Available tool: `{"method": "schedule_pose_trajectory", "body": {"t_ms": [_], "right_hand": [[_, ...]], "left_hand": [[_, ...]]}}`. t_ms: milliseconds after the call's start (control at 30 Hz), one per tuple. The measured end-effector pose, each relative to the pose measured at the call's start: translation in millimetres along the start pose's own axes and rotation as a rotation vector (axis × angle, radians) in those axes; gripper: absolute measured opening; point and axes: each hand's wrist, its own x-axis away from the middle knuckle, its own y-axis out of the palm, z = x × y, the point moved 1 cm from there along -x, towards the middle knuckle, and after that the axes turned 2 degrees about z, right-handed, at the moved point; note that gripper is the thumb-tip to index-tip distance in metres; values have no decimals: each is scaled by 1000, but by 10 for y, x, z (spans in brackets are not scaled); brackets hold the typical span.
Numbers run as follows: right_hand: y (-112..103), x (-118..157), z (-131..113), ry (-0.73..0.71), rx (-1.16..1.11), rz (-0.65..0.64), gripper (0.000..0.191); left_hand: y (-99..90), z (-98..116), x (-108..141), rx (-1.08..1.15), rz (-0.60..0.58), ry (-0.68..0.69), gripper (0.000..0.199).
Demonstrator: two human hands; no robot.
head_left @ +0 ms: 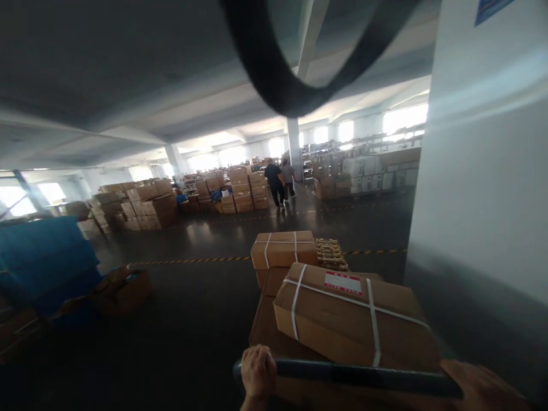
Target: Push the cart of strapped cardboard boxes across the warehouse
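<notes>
My left hand (258, 370) is wrapped round the left end of a dark cart handle (363, 375), fingers closed. My right hand (479, 385), a little blurred, holds the right end of the same bar, its fingers partly hidden. Just beyond the handle lies a cardboard box (334, 319) tied with white straps and bearing a red-and-white label (343, 282). Ahead of it a second strapped box (282, 249) sits at the front of the load. Beside that one are gold-coloured metal pieces (330, 254).
A white wall or pillar (475, 171) rises close on the right. Blue bins (47, 262) and an open carton (124, 290) stand at left. Two people (275, 181) are in the aisle ahead, between stacked boxes (244, 191). Yellow-black tape (192, 261) crosses the floor.
</notes>
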Motion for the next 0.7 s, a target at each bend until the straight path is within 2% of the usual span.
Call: {"method": "schedule_pose_trajectory", "body": {"t_ms": [67, 100, 233, 367, 500, 700], "right_hand": [[-31, -96, -75, -91, 52, 7, 28], [-31, -159, -150, -80, 71, 1, 28], [37, -382, -569, 87, 50, -49, 30], [60, -546, -824, 167, -42, -33, 32], [-1, -691, -766, 184, -88, -43, 26], [-45, -695, -449, 125, -46, -125, 21]], "left_hand": [[-71, -98, -43, -28, -27, 16, 25], [-96, -173, -60, -38, -34, 19, 25], [-129, -474, -85, -52, -62, 24, 27], [-102, -607, -105, -71, -104, 15, 30], [-51, -620, -187, -69, -144, -13, 28], [68, -528, -304, -62, -131, -23, 27]]}}
